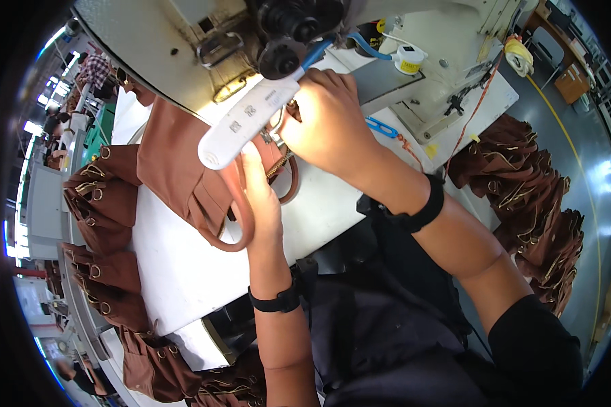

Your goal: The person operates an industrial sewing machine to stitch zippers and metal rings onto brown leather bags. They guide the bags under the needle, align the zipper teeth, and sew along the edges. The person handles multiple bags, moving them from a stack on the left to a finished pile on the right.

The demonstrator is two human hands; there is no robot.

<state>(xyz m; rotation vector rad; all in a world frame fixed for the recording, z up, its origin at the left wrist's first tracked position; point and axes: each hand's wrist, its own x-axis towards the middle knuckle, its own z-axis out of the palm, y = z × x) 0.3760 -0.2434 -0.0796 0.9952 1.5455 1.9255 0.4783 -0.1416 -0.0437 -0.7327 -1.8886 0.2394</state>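
Note:
A brown leather handbag (176, 159) with rolled handles and a metal zip lies on the white table under the sewing machine (156, 47). My left hand (259, 193) is closed on the bag's top edge beside a handle (243, 220), thumb pointing up. My right hand (332, 125) is bent over the metal fittings at the bag's opening, its fingers curled in a pinch. A white lamp bar (248, 122) with a blue cable hangs in front and hides the fingertips of both hands. What the right fingers pinch cannot be made out.
Brown bags hang in a row along the table's left edge (105, 197). A big pile of brown bags (523, 197) stands at the right. Blue thread snips (381, 127) on a cord and a small white-and-yellow container (409, 60) are by the machine. Other people work far left.

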